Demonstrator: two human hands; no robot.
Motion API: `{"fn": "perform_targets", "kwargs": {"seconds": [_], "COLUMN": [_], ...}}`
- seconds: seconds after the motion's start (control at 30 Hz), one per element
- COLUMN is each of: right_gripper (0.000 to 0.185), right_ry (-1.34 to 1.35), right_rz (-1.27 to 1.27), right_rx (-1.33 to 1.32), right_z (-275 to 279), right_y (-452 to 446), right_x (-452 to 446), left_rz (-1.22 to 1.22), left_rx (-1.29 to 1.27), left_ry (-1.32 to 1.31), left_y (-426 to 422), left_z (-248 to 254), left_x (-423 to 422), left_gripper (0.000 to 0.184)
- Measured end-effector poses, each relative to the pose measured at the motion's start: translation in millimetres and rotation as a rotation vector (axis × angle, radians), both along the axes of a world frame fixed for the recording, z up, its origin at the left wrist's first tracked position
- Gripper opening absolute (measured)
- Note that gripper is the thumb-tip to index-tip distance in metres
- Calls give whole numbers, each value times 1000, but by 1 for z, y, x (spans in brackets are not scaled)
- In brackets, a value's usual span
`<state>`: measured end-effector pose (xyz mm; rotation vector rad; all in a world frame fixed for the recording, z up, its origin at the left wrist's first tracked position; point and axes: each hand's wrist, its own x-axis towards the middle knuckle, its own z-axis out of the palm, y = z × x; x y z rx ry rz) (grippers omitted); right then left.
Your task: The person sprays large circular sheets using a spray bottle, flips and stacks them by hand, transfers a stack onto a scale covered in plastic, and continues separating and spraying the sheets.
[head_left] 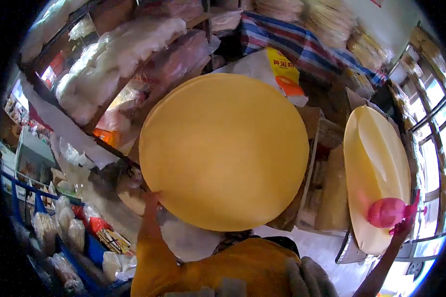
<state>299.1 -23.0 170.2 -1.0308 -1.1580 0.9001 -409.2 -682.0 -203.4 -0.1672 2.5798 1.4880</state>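
Note:
A large round, thin-looking yellow sheet (223, 153) fills the middle of the view. Along its upper left rim a second edge shows, so more than one layer may lie there. My left hand (151, 199) is at the lower left rim, thumb at the edge and the other fingers mostly hidden. Far to the right, my right hand (402, 226) is closed around a translucent pink spray bottle (385, 213). The bottle is tilted over another yellow sheet (366, 158), which has a raised fold along its length.
Shelves with bagged goods (114, 59) stand at the upper left. A white and yellow printed sack (282, 74) lies behind the round sheet. Striped cloth (292, 42) is at the back. A blue-framed rack (79, 257) with packets stands lower left; barred windows (433, 123) line the right.

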Motion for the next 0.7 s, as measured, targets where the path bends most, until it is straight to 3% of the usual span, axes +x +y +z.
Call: {"fn": "perform_targets", "kwargs": {"seconds": [0.03, 0.13, 0.27, 0.33, 0.4, 0.5, 0.53, 0.6, 0.7], "right_gripper": [30, 26, 28, 29, 32, 36, 38, 42, 48], "right_ry": [-117, -116, -198, -201, -232, -272, -283, -280, -219], "right_rz": [-29, -12, -136, -115, -124, -194, -236, -265, -229], "right_rx": [-110, -19, 126, 122, 135, 165, 161, 105, -105], "right_z": [-5, 32, 0, 4, 12, 20, 25, 30, 23], "right_y": [14, -13, 61, 58, 47, 7, -16, -65, -134], "right_x": [13, -57, -31, -46, -56, -64, -66, -70, -75], "left_rz": [24, 65, 80, 239, 1, 147, 141, 113, 123], "left_rx": [-11, -22, -346, 269, -421, -290, -253, -181, -116], "left_ry": [57, 235, 66, 36, -18, 257, 118, -163, -80], "left_y": [4, 2, 19, 6, 17, 20, 25, 33, 30], "left_z": [-19, -43, 34, -41, -22, -101, -82, 1, 3], "left_x": [19, 48, 25, -7, 9, 22, 31, 56, 51], "left_gripper": [35, 32, 29, 38, 42, 41, 40, 39, 38]}}
